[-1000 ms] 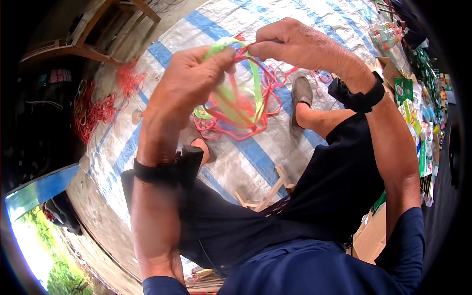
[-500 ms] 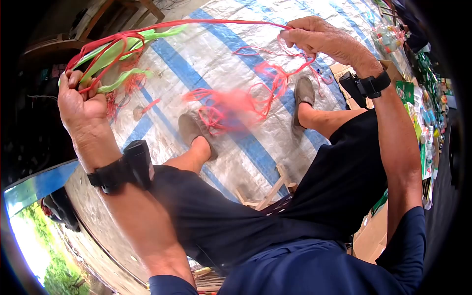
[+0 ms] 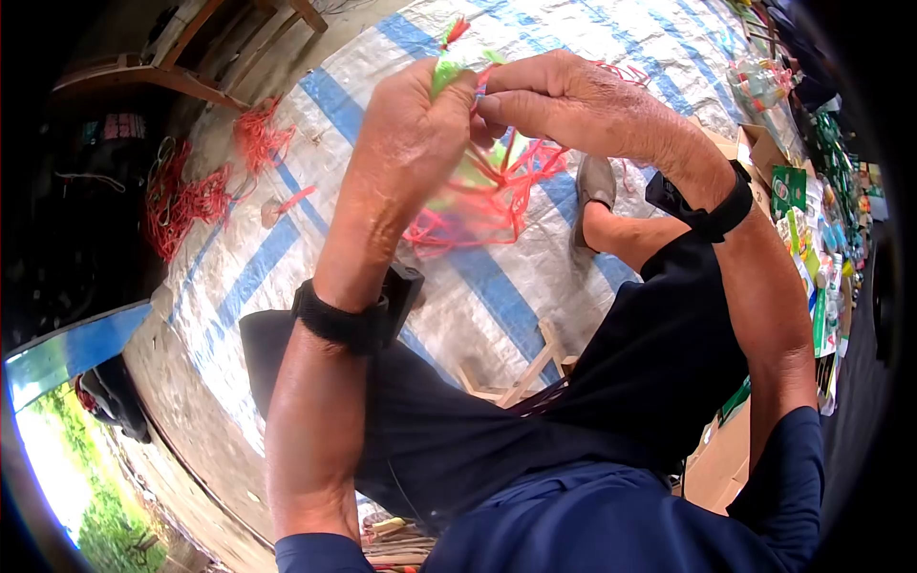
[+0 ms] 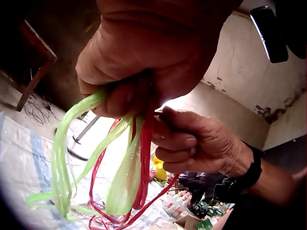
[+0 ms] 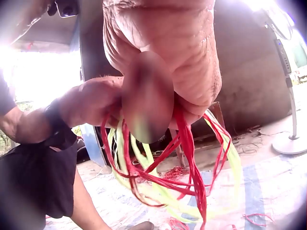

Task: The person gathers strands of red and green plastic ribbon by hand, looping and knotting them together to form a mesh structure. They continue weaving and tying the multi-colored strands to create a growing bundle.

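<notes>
My left hand (image 3: pixel 415 124) grips a bundle of green and red plastic strips at the top middle of the head view. In the left wrist view, green strips (image 4: pixel 61 158) and red strips (image 4: pixel 145 165) hang in loops below its curled fingers. Right beside it, my right hand (image 3: pixel 564 100) pinches a red strand between thumb and fingers. The exact point of the pinch is partly hidden by the hands. Below both hands, a loose tangle of red string (image 3: pixel 516 215) dangles over the tarp, blurred in part.
A white and blue striped tarp (image 3: pixel 258 263) covers the floor. Piles of red string (image 3: pixel 191 205) lie at the left near a wooden frame (image 3: pixel 143 76). Cardboard boxes (image 3: pixel 764 153) and plastic bottles (image 3: pixel 759 86) stand at the right. My shoe (image 3: pixel 594 181) rests on the tarp.
Half a second ago my left hand was far out left, with red strands stretched across to my right hand. Now it is back beside the right hand, and the strips hang between and below them.
</notes>
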`<state>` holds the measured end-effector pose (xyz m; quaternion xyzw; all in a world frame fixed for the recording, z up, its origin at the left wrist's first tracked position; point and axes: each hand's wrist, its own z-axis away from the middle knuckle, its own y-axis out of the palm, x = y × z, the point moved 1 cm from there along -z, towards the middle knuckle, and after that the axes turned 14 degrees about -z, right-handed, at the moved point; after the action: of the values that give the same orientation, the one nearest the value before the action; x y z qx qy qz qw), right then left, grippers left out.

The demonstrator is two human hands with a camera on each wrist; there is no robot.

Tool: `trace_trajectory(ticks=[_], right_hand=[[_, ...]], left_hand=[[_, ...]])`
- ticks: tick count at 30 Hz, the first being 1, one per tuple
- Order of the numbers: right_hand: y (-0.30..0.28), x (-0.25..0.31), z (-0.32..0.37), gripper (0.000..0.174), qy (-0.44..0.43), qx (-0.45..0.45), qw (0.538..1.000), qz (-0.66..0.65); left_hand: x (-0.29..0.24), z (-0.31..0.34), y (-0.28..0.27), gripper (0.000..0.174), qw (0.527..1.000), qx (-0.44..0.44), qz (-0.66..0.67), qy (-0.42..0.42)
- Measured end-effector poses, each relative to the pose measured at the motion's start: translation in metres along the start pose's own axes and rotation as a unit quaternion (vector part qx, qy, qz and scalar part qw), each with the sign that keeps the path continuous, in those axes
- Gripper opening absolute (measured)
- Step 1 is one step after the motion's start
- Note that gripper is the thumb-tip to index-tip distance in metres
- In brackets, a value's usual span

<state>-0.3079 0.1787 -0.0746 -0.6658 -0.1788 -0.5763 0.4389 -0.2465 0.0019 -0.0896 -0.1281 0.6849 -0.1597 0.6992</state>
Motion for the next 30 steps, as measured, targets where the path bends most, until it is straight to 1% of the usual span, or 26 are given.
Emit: trace_trajectory(ticks=[1, 2, 3, 4, 5, 6, 7, 8, 10, 11, 12, 13, 14, 16, 17, 18, 20, 21, 23, 24, 25, 28, 29, 30], right_hand=[[-0.001, -0.001, 0.001, 0.033, -0.01, -0.01, 1.0, -0.016], [-0.002, -0.002, 0.001, 0.033, -0.009, -0.011, 1.0, -0.016], [-0.004, -0.003, 0.001, 0.034, -0.015, -0.006, 1.0, -0.004], [-0.005, -0.004, 0.002, 0.035, -0.022, -0.001, 1.0, 0.008], [-0.006, -0.004, 0.003, 0.035, -0.022, -0.002, 1.0, 0.008], [-0.009, -0.003, 0.004, 0.037, 0.006, 0.005, 1.0, 0.008], [-0.012, -0.003, 0.005, 0.038, 0.034, 0.011, 0.999, 0.009], [-0.013, -0.004, 0.006, 0.038, 0.035, 0.008, 0.999, 0.009], [-0.017, -0.009, 0.007, 0.04, 0.059, -0.004, 0.998, 0.009], [-0.019, -0.012, 0.007, 0.04, 0.059, -0.006, 0.998, 0.011], [-0.021, -0.016, 0.008, 0.041, 0.084, -0.011, 0.996, 0.02], [-0.023, -0.021, 0.008, 0.042, 0.108, -0.014, 0.994, 0.03], [-0.024, -0.026, 0.008, 0.042, 0.108, -0.015, 0.994, 0.031], [-0.028, -0.04, 0.009, 0.043, 0.135, 0.0, 0.991, 0.02], [-0.027, -0.054, 0.009, 0.043, 0.105, -0.029, 0.994, 0.025], [-0.027, -0.059, 0.009, 0.043, 0.104, -0.029, 0.994, 0.027], [-0.029, -0.065, 0.009, 0.043, 0.129, 0.003, 0.992, 0.005], [-0.03, -0.062, 0.009, 0.04, 0.16, 0.009, 0.987, -0.019], [-0.032, -0.06, 0.008, 0.039, 0.169, 0.025, 0.985, -0.02], [-0.032, -0.06, 0.008, 0.038, 0.179, 0.042, 0.983, -0.024], [-0.029, -0.064, 0.007, 0.037, 0.157, 0.03, 0.987, -0.028], [-0.027, -0.063, 0.006, 0.035, 0.152, 0.046, 0.986, -0.049], [-0.029, -0.065, 0.004, 0.031, 0.175, 0.061, 0.982, -0.047], [-0.029, -0.068, 0.005, 0.031, 0.173, 0.061, 0.982, -0.045]], left_hand=[[0.001, 0.0, 0.001, 0.027, 1.0, 0.002, 0.0, 0.0], [0.002, 0.001, 0.001, 0.027, 0.999, 0.011, -0.035, 0.006], [-0.001, 0.001, 0.0, 0.028, 0.997, 0.021, -0.069, 0.012], [-0.003, 0.002, -0.001, 0.028, 0.997, 0.022, -0.069, 0.012], [-0.007, 0.004, -0.004, 0.029, 0.998, 0.038, -0.042, -0.025], [-0.01, 0.005, -0.006, 0.031, 0.997, 0.054, -0.015, -0.061], [-0.004, 0.002, -0.011, 0.034, 0.994, 0.032, -0.092, -0.043], [-0.006, 0.001, -0.017, 0.034, 0.996, 0.015, -0.072, -0.056], [-0.012, 0.0, -0.033, 0.035, 0.991, -0.032, -0.092, -0.092], [-0.013, 0.0, -0.042, 0.032, 0.988, -0.057, -0.096, -0.11], [-0.007, -0.001, -0.053, 0.027, 0.994, -0.063, -0.022, -0.083], [-0.005, -0.001, -0.065, 0.025, 0.992, -0.089, 0.006, -0.091], [-0.002, -0.003, -0.077, 0.024, 0.988, -0.115, 0.034, -0.099], [0.006, -0.009, -0.096, 0.022, 0.971, -0.187, 0.104, -0.11], [0.006, -0.006, -0.103, 0.023, 0.959, -0.232, 0.123, -0.109], [0.007, -0.005, -0.111, 0.023, 0.953, -0.243, 0.144, -0.106], [0.013, -0.005, -0.127, 0.025, 0.929, -0.314, 0.166, -0.108], [0.011, -0.004, -0.131, 0.025, 0.928, -0.315, 0.167, -0.105], [0.009, 0.002, -0.14, 0.025, 0.896, -0.396, 0.134, -0.146], [0.008, 0.004, -0.143, 0.025, 0.896, -0.398, 0.135, -0.145], [0.007, 0.007, -0.145, 0.024, 0.892, -0.405, 0.138, -0.145], [0.016, 0.009, -0.159, 0.023, 0.888, -0.41, 0.156, -0.14], [0.021, 0.009, -0.163, 0.023, 0.875, -0.43, 0.177, -0.13], [0.02, 0.01, -0.163, 0.023, 0.863, -0.45, 0.198, -0.12]])
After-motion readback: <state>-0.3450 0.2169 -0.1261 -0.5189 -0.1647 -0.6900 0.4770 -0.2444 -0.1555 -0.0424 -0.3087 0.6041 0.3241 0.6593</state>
